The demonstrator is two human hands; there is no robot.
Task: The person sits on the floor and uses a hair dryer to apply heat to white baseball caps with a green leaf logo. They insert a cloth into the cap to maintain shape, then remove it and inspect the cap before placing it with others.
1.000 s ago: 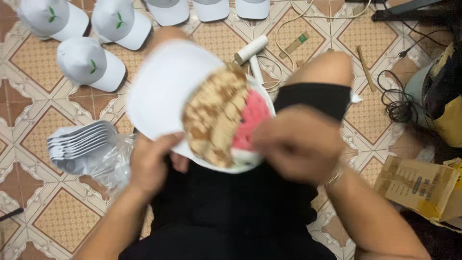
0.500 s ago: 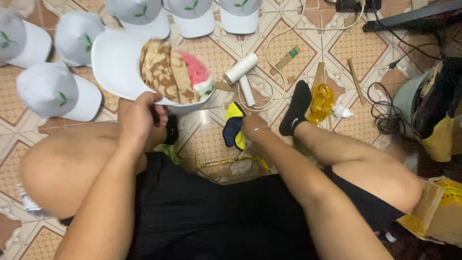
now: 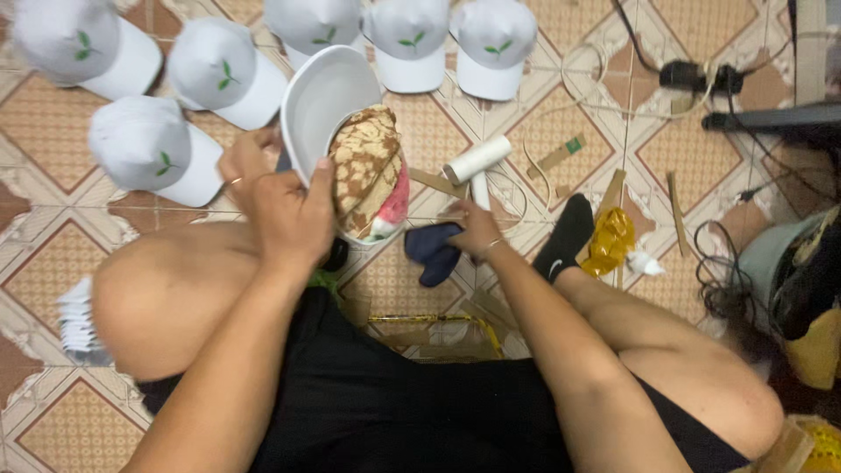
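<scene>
My left hand (image 3: 282,210) grips a white cap (image 3: 322,98) by its rim and holds it upside down above my left knee. The cap's inside is stuffed with brown patterned paper (image 3: 363,166) and a bit of pink. My right hand (image 3: 477,232) reaches down to the tiled floor, and its fingers close on the handle of a white lint roller (image 3: 477,160). A dark blue cloth piece (image 3: 434,250) lies just left of that hand.
Several white caps with a green leaf mark (image 3: 149,149) lie in rows at the top left. A stack of white pieces (image 3: 79,324) sits by my left knee. Cardboard strips, crumpled yellow wrap (image 3: 609,241), my black-socked foot (image 3: 565,235) and cables (image 3: 718,280) lie to the right.
My right hand let go of the stuffed cap and dropped to the floor by the lint roller. The left hand alone now holds the cap, further from my body.
</scene>
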